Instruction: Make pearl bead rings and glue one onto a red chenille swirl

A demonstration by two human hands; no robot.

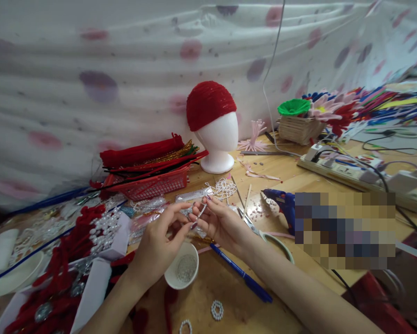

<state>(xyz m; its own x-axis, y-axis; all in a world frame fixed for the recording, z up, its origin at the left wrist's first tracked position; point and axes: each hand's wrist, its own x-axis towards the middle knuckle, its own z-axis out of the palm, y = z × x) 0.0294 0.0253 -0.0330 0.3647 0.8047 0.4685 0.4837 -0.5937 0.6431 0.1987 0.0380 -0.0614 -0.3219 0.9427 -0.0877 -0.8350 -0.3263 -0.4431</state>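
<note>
Both my hands meet over the wooden table, just above a small white paper cup with tiny beads in it. My left hand pinches its fingertips together at one end of a short strand of small pearl beads. My right hand is closed on the same strand, its thumb and forefinger pinching it near the top. A blue pen lies under my right wrist. Scissors rest just right of that hand.
A white foam head with a red beaded cap stands at the back. A red basket of pipe cleaners sits left of it. A blue glue gun, power strip, flower basket, pearl rings and red trims lie around.
</note>
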